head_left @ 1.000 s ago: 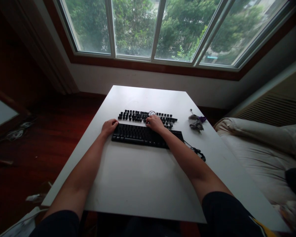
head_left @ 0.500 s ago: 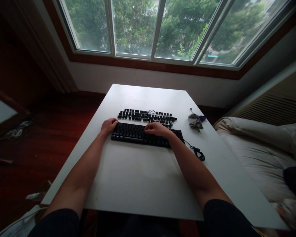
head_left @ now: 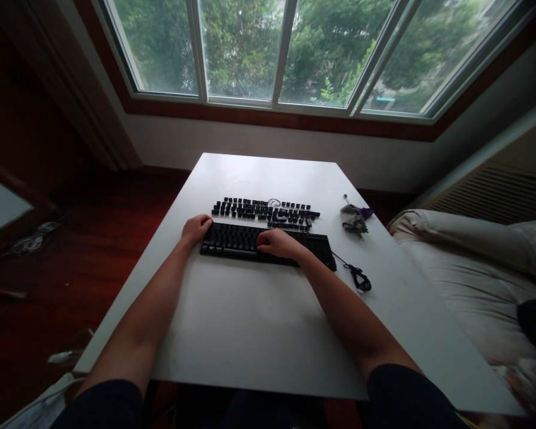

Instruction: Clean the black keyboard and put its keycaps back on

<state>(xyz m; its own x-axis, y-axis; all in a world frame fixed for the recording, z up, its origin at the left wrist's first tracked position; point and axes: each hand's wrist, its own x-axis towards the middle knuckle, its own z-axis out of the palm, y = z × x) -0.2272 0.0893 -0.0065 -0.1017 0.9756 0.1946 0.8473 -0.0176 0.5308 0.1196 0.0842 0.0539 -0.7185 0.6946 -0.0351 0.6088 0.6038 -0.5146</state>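
Observation:
A black keyboard (head_left: 232,239) lies flat on the white table, keycaps on its left part and a darker right part partly under my arm. My left hand (head_left: 197,228) is closed at its far left corner, fingers curled against the edge. Over the middle of the keyboard, my right hand (head_left: 274,243) has its fingers pinched together and pointing down at the keys; whatever is between them is hidden. Just behind the keyboard, several loose black keycaps (head_left: 250,210) stand in rows, with a pale ring-shaped item (head_left: 274,203) among them.
The keyboard's bundled black cable (head_left: 358,277) lies on the white table (head_left: 250,322) to the right. Farther back is a grey, fluffy cloth-like bundle (head_left: 354,219) with a purple part. A cushioned sofa (head_left: 455,280) stands beyond the right edge, below a window (head_left: 245,53).
My right hand has shifted slightly left and nearer to me over the keyboard, uncovering more of its right end. My left hand stays at the corner.

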